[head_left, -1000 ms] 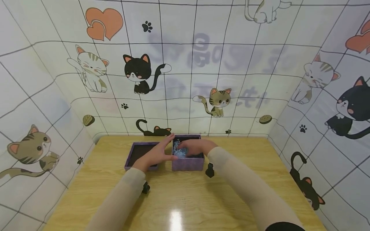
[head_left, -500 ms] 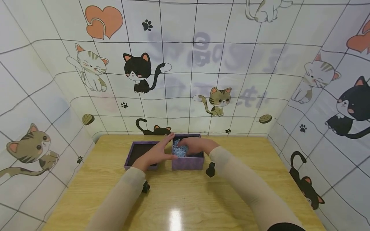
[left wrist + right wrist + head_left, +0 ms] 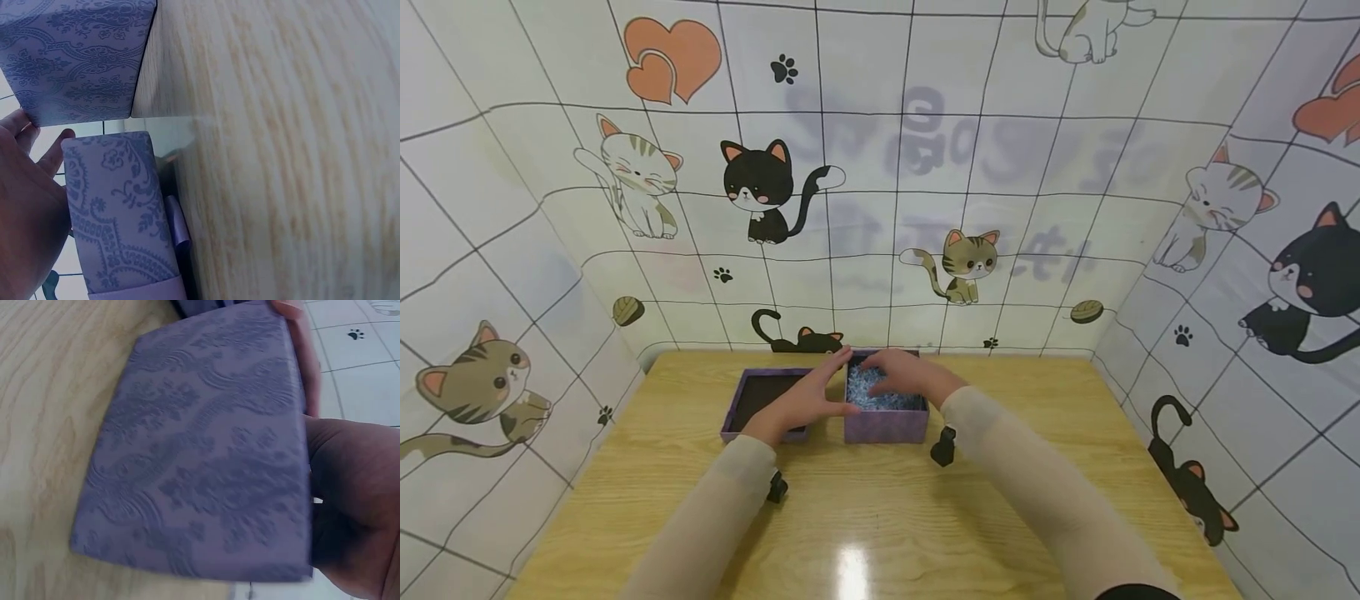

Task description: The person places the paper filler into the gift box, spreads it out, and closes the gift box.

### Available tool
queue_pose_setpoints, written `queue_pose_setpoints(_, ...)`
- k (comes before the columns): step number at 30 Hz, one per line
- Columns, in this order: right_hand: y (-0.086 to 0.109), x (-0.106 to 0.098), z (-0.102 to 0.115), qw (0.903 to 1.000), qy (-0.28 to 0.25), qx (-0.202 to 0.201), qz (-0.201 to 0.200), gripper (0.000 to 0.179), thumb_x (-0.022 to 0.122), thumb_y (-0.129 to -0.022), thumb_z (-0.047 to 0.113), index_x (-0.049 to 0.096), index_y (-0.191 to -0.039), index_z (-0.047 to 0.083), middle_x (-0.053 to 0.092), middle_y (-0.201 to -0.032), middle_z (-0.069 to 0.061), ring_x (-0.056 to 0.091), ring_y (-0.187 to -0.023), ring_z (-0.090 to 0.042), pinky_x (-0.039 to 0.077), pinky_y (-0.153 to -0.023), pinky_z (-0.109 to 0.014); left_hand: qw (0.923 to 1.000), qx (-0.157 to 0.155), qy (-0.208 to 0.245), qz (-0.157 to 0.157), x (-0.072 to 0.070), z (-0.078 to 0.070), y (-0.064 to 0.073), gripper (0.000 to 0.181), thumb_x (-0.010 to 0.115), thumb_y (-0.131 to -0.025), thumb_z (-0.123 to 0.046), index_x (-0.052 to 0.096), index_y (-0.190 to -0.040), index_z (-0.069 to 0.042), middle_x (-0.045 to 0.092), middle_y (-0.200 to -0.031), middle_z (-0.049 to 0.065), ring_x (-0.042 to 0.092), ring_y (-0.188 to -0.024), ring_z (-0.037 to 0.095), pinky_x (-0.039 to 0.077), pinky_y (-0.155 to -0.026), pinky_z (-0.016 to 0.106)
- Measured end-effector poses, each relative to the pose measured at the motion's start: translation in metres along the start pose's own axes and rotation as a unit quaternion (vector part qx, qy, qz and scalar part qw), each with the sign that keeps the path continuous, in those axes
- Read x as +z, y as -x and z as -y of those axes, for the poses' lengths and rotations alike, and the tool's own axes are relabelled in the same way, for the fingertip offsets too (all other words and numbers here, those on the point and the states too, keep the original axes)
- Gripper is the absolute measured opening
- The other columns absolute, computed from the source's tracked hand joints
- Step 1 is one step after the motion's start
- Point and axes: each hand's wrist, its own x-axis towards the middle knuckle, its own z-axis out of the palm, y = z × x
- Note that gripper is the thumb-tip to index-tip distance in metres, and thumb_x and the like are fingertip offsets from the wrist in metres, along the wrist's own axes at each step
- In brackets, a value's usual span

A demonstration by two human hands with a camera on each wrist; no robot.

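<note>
A purple patterned box (image 3: 886, 427) stands at the far middle of the table, filled with blue paper shreds (image 3: 891, 402). My right hand (image 3: 904, 372) hovers over its opening with loosely bent fingers above the shreds; nothing shows in its grasp. The fingers and thumb of my left hand (image 3: 805, 402) are spread along the box's left side, thumb by the front corner and fingertips at the back rim. Under the left hand lies a shallow purple lid (image 3: 760, 398), dark inside. A ribbon (image 3: 177, 224) hangs by the lid in the left wrist view.
The wooden table (image 3: 857, 508) reaches back to a tiled wall sheet (image 3: 880, 308) printed with cartoon cats, close behind the box. Side sheets flank the table at left and right. A small black device (image 3: 943, 447) sits at the right wrist.
My right hand has risen slightly out of the box. The blue shreds, earlier seen mostly at the left, now spread across to the right side. The left hand stays in place.
</note>
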Motion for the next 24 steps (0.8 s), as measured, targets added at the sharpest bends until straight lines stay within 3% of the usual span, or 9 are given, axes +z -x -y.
queue_pose_setpoints(8, -0.020, 0.025, 0.001, 0.9971, 0.075, 0.013, 0.002, 0.047, 0.076, -0.107, 0.014, 0.066, -0.152, 0.004, 0.067, -0.150, -0.014, 0.062, -0.140, -0.031, 0.051, -0.116, -0.046, 0.9999, -0.001, 0.009, 0.007, 0.000, 0.001, 0.000, 0.112, 0.086, -0.097, -0.051, 0.014, -0.180, -0.026, 0.002, -0.186, -0.010, 0.014, -0.170, 0.026, 0.024, -0.129, 0.070)
queue_pose_setpoints(13, -0.022, 0.031, 0.006, 0.9939, 0.107, 0.024, -0.003, 0.045, 0.075, -0.108, 0.010, 0.067, -0.151, 0.003, 0.068, -0.148, -0.015, 0.064, -0.138, -0.031, 0.051, -0.116, -0.045, 0.9999, -0.005, 0.011, 0.005, -0.001, 0.001, 0.000, 0.111, 0.086, -0.098, -0.047, 0.015, -0.180, -0.025, 0.002, -0.184, -0.019, 0.015, -0.170, 0.025, 0.024, -0.129, 0.069)
queue_pose_setpoints(19, -0.015, 0.026, 0.007, 0.9957, 0.086, 0.031, 0.006, 0.048, 0.074, -0.109, 0.015, 0.065, -0.154, 0.005, 0.067, -0.151, -0.014, 0.063, -0.140, -0.030, 0.052, -0.115, -0.046, 0.9999, -0.003, 0.012, 0.006, 0.000, 0.001, 0.001, 0.111, 0.086, -0.098, -0.048, 0.015, -0.180, -0.026, 0.001, -0.182, -0.023, 0.015, -0.169, 0.026, 0.024, -0.129, 0.070)
queue_pose_setpoints(24, -0.002, 0.016, 0.012, 0.9974, 0.050, 0.048, -0.023, 0.052, 0.078, -0.107, 0.022, 0.064, -0.155, 0.007, 0.064, -0.155, -0.013, 0.059, -0.144, -0.033, 0.049, -0.117, -0.049, 0.9999, -0.009, 0.011, 0.008, -0.002, -0.002, 0.001, 0.111, 0.086, -0.097, -0.052, 0.014, -0.179, -0.035, 0.001, -0.182, -0.023, 0.013, -0.170, 0.024, 0.023, -0.129, 0.069)
